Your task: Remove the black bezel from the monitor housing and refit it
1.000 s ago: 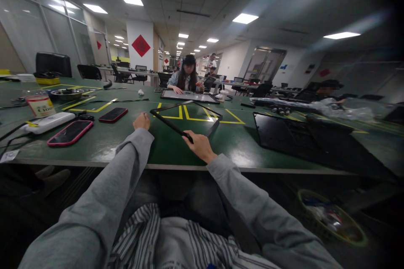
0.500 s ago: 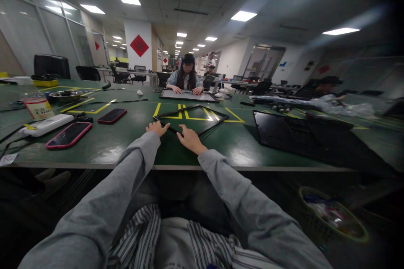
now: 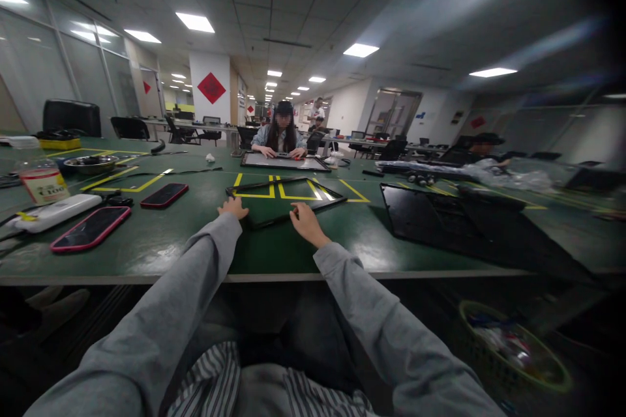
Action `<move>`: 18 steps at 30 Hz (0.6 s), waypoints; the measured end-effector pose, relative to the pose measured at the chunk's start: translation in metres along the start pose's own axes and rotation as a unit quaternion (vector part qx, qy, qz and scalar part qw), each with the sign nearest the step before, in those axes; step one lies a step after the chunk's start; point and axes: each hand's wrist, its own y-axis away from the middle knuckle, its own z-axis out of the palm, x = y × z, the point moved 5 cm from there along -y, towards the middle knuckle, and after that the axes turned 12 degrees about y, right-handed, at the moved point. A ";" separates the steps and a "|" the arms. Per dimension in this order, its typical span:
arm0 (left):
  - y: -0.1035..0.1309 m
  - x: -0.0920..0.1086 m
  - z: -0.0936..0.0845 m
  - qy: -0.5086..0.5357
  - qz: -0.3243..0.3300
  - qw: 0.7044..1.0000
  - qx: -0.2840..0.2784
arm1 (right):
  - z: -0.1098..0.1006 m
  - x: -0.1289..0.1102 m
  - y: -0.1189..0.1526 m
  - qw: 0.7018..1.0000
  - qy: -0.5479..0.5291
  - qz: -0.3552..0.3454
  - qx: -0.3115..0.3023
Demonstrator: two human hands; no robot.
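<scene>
A thin black rectangular frame (image 3: 274,221), hollow in the middle, lies turned at an angle on the green table. My left hand (image 3: 233,207) grips its left corner, with the fingers bent over the edge. On the near long side, my right hand (image 3: 308,221) pinches the strip between thumb and forefinger. Part of that strip is hidden behind the right hand. Yellow tape outlines (image 3: 298,198) show through the frame's opening.
A large black panel (image 3: 415,215) lies to the right. Left are two phones (image 3: 92,228), a white power strip (image 3: 59,212), a bottle (image 3: 44,182) and a metal bowl (image 3: 90,163). Across the table, a person (image 3: 280,137) handles a flat panel (image 3: 244,160). A basket (image 3: 513,345) stands below.
The black frame has turned on the table, its near corner swinging left. My right hand has moved slightly right along the near side; my left hand stays at the left corner. The view has tilted up.
</scene>
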 end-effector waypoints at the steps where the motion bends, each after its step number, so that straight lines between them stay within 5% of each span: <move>1: -0.001 -0.006 -0.010 0.002 -0.011 0.999 0.030 | -0.003 0.012 -0.001 1.000 0.014 0.016 0.012; 4: 0.005 -0.017 -0.023 0.005 -0.015 0.999 0.039 | -0.013 0.050 -0.002 0.994 0.061 0.079 0.039; 9: 0.020 -0.011 0.002 -0.012 0.021 0.999 -0.021 | -0.028 0.103 0.004 0.973 0.133 0.187 0.033; 13: 0.007 -0.018 0.019 -0.018 0.009 1.000 -0.005 | -0.034 0.128 0.012 0.958 0.145 0.245 0.031; 18: -0.012 -0.033 0.013 0.006 0.049 0.999 -0.015 | -0.036 0.146 0.016 0.949 0.117 0.290 0.044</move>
